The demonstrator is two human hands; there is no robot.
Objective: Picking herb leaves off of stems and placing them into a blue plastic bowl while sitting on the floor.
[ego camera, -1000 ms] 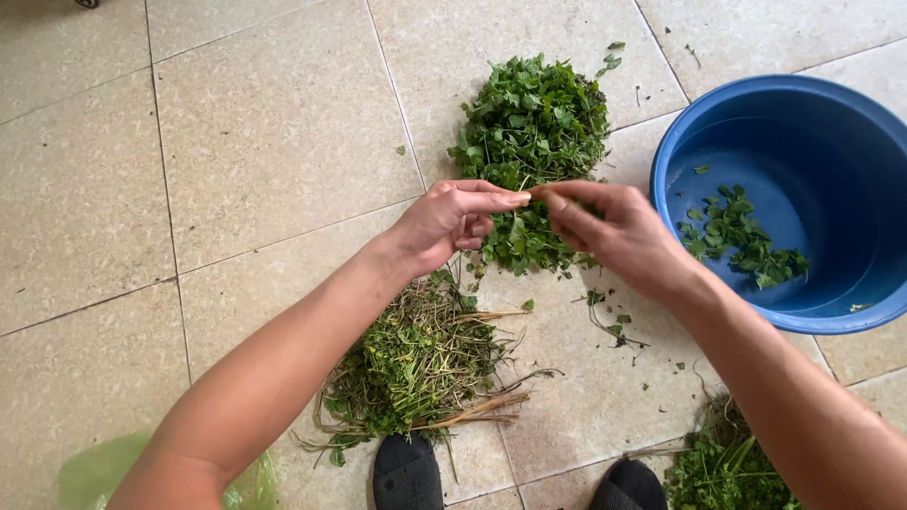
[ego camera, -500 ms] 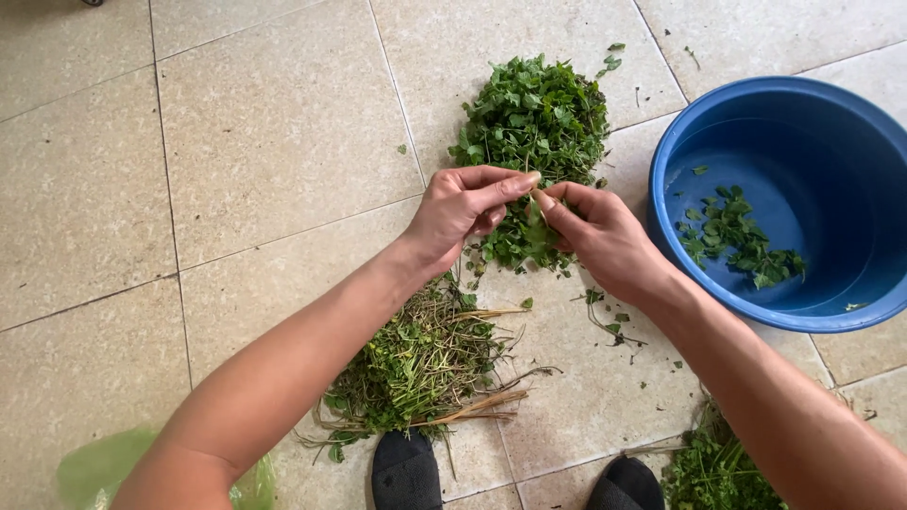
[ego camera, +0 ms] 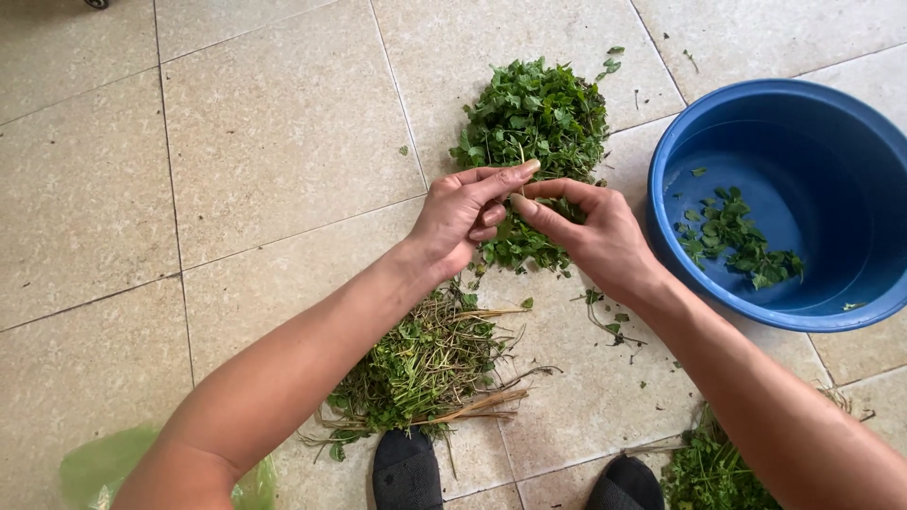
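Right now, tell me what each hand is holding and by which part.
Both hands pinch one thin herb sprig over the leafy pile: left hand and right hand meet fingertip to fingertip on its stem, which part cannot be told.

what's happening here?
A person sits on a tiled floor, both hands meeting over a pile of leafy greens. The left hand and right hand pinch a thin herb sprig between them. A blue basin to the right holds a few picked leaves. A heap of stems lies near the feet.
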